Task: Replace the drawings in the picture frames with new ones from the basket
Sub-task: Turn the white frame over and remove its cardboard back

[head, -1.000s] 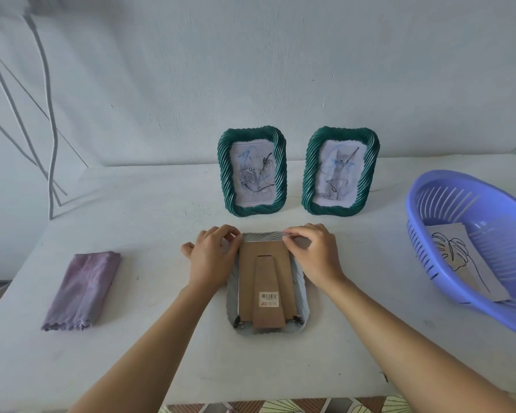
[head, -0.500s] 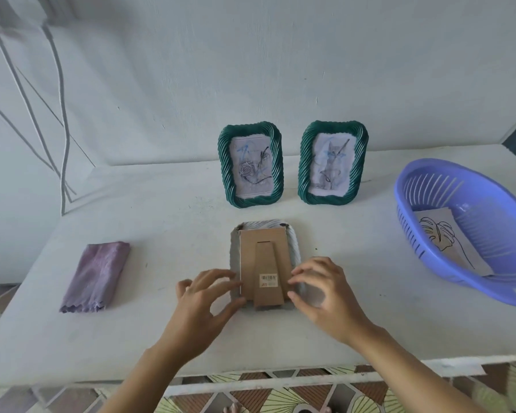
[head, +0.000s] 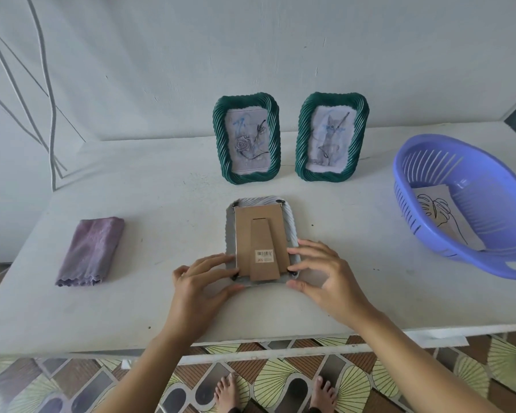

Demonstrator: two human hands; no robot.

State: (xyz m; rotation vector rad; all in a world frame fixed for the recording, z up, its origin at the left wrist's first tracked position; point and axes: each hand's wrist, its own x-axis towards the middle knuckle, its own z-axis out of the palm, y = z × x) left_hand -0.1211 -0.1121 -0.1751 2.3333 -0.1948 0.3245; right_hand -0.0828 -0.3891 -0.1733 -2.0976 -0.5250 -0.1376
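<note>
Since the frame [head: 259, 201] lies face-down, left hand [head: 203, 283] and right hand [head: 328, 283] rest loose fingers on its near corners, guessing to undo the clips [head: 281, 201].

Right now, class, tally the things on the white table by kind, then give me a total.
Green picture frames, standing: 2
Grey picture frame, face down: 1
Blue basket: 1
Leaf drawing in the basket: 1 visible
Purple cloth: 1
Total: 6
</note>
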